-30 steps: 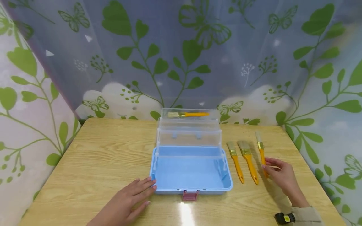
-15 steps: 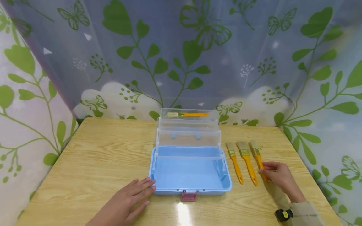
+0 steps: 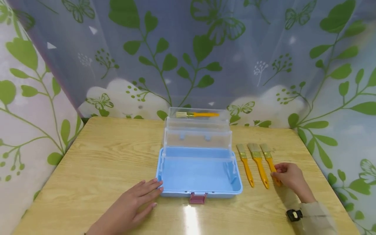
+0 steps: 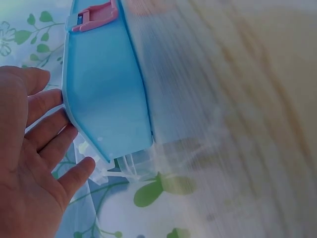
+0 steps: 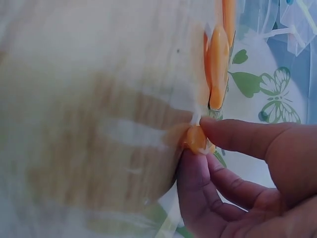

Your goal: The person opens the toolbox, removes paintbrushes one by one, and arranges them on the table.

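Note:
A blue plastic storage box (image 3: pixel 199 176) stands with its clear tiered trays and lid (image 3: pixel 197 138) raised at the back. My left hand (image 3: pixel 133 204) touches its front left corner with straight fingers, as the left wrist view also shows. On the right, my right hand (image 3: pixel 293 179) pinches the orange handle of the rightmost paintbrush (image 3: pixel 269 161) between thumb and fingers; in the right wrist view the handle end (image 5: pixel 196 139) shows in that pinch. Beside it lie a wide paintbrush (image 3: pixel 258 163) and a narrower paintbrush (image 3: pixel 245 164), roughly parallel.
Another paintbrush (image 3: pixel 198 114) lies sideways in the clear lid at the back. A pink latch (image 3: pixel 197 198) hangs at the box's front. The wooden table (image 3: pixel 117 147) ends at a leaf-patterned curtain (image 3: pixel 147 65) behind and at both sides.
My right hand has brought the rightmost paintbrush leftward and nearer, down beside the wide one in a row. The left hand stays at the box corner. The head view has shifted slightly.

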`<action>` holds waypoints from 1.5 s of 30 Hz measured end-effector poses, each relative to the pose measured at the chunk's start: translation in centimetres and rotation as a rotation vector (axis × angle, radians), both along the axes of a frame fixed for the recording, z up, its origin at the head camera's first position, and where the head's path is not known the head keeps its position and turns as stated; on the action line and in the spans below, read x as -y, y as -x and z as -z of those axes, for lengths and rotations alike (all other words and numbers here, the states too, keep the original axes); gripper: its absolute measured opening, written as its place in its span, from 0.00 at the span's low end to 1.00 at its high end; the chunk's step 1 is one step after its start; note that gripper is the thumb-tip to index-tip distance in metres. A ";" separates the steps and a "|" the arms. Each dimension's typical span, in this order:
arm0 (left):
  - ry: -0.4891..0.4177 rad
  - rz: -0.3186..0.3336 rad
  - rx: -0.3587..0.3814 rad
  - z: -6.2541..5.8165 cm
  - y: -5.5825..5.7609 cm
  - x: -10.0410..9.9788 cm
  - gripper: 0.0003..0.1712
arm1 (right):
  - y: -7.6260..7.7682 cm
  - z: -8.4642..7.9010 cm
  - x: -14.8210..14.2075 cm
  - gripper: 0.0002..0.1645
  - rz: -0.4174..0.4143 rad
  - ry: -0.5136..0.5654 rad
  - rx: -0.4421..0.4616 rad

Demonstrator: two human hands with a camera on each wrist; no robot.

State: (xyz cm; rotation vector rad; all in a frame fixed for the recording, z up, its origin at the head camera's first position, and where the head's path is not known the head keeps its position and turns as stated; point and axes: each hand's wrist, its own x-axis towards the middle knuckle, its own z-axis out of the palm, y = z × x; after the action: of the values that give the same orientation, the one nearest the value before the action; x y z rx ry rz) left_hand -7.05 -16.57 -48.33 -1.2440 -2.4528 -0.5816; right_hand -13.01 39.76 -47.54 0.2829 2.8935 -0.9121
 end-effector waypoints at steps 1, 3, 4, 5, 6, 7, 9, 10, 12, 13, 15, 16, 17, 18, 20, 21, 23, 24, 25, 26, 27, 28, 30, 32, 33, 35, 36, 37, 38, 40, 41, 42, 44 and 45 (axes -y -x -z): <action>0.003 -0.001 -0.003 -0.1 0.0 0.0 0.26 | 0.0 -0.1 0.1 0.22 -0.003 -0.009 0.000; 0.002 0.000 0.000 -0.2 0.0 0.1 0.27 | 0.1 -0.2 0.2 0.22 -0.011 -0.020 -0.004; 0.000 0.001 0.005 -0.2 0.0 0.2 0.27 | 0.1 -0.3 0.4 0.23 -0.014 -0.025 -0.004; -0.001 0.003 0.012 -0.3 0.0 0.2 0.28 | 0.1 -0.4 0.5 0.23 -0.018 -0.030 -0.003; 0.002 0.002 0.016 -0.3 0.0 0.3 0.28 | 0.1 -0.4 0.6 0.23 -0.019 -0.032 -0.001; 0.007 -0.001 0.018 -0.3 0.1 0.3 0.28 | 0.1 -0.5 0.7 0.23 -0.021 -0.034 0.002; 0.009 -0.004 0.020 -0.3 0.1 0.4 0.28 | 0.0 -0.6 0.9 0.24 -0.033 -0.037 0.016; 0.009 -0.005 0.020 -0.3 0.1 0.4 0.28 | 0.0 -0.6 0.9 0.25 -0.043 -0.041 0.029; 0.008 -0.007 0.020 -0.3 0.2 0.4 0.28 | -0.3 -1.0 1.0 0.29 -0.067 -0.066 0.060; 0.007 -0.007 0.024 -0.3 0.2 0.3 0.28 | -0.4 -1.2 1.1 0.31 -0.084 -0.086 0.075; -0.001 -0.001 0.033 -0.4 0.3 0.2 0.29 | -0.7 -1.9 1.3 0.35 -0.118 -0.132 0.103; -0.004 -0.001 0.036 -0.4 0.4 0.0 0.29 | -0.8 -2.4 1.3 0.37 -0.130 -0.159 0.105; -0.008 -0.001 0.040 -0.4 0.5 -0.1 0.30 | -1.0 -2.9 1.4 0.37 -0.137 -0.187 0.098; -0.012 -0.001 0.045 -0.4 0.6 -0.3 0.30 | -1.2 -3.4 1.5 0.38 -0.147 -0.211 0.085; -0.021 -0.002 0.049 -0.4 0.7 -0.5 0.30 | -1.5 -4.5 2.0 0.38 -0.157 -0.235 0.049; -0.021 -0.005 0.057 -0.5 0.8 -0.5 0.30 | -1.7 -5.0 2.4 0.38 -0.162 -0.240 0.025; -0.020 -0.013 0.076 -0.5 0.8 -0.5 0.29 | -2.1 -6.0 3.4 0.38 -0.180 -0.216 -0.022; -0.019 -0.016 0.086 -0.6 0.7 -0.5 0.29 | -2.3 -6.4 4.0 0.37 -0.193 -0.191 -0.042; -0.016 -0.022 0.095 -0.6 0.6 -0.4 0.29 | -2.5 -6.9 4.7 0.38 -0.205 -0.164 -0.059; -0.015 -0.024 0.105 -0.6 0.5 -0.4 0.29 | -2.6 -7.2 5.4 0.37 -0.222 -0.132 -0.080; -0.014 -0.028 0.113 -0.6 0.4 -0.3 0.29 | -2.7 -7.5 6.1 0.37 -0.238 -0.098 -0.105; -0.016 -0.028 0.119 -0.6 0.3 -0.3 0.29 | -2.7 -7.9 6.8 0.36 -0.256 -0.066 -0.130; -0.019 -0.025 0.132 -0.6 0.2 -0.4 0.29 | -2.5 -8.6 8.0 0.34 -0.292 -0.013 -0.183; -0.019 -0.026 0.139 -0.5 -0.1 -0.3 0.29 | -1.7 -9.2 9.3 0.31 -0.333 0.044 -0.232; -0.017 -0.031 0.138 -0.5 -0.2 -0.3 0.29 | -1.1 -9.5 9.9 0.30 -0.352 0.075 -0.252; -0.019 -0.040 0.137 -0.4 -0.3 -0.3 0.29 | 0.1 -9.9 11.0 0.29 -0.383 0.152 -0.286; -0.020 -0.044 0.134 -0.3 -0.3 -0.4 0.29 | 0.8 -10.1 11.5 0.28 -0.391 0.187 -0.299; -0.022 -0.046 0.133 -0.3 -0.3 -0.4 0.29 | 1.6 -10.2 12.0 0.27 -0.396 0.217 -0.314; -0.022 -0.050 0.136 -0.2 -0.3 -0.4 0.29 | 2.5 -10.3 12.4 0.25 -0.402 0.247 -0.331; -0.020 -0.050 0.140 -0.2 -0.2 -0.4 0.28 | 4.4 -10.5 13.1 0.23 -0.419 0.309 -0.362; -0.017 -0.050 0.141 -0.2 -0.2 -0.4 0.28 | 5.4 -10.6 13.4 0.22 -0.431 0.329 -0.374; -0.016 -0.048 0.141 -0.2 -0.2 -0.5 0.28 | 6.4 -10.8 13.6 0.21 -0.446 0.354 -0.382; -0.014 -0.047 0.142 -0.4 -0.1 -0.5 0.27 | 8.6 -11.2 14.2 0.19 -0.480 0.405 -0.388; -0.012 -0.048 0.139 -0.4 0.0 -0.5 0.27 | 9.7 -11.4 14.4 0.19 -0.495 0.427 -0.383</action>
State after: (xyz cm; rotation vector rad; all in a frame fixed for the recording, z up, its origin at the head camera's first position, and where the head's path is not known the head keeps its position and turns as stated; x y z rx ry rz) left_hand -7.04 -16.09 -47.90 -1.1732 -2.5806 -0.6906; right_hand -22.71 25.33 -36.15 -0.6734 2.7446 -1.5548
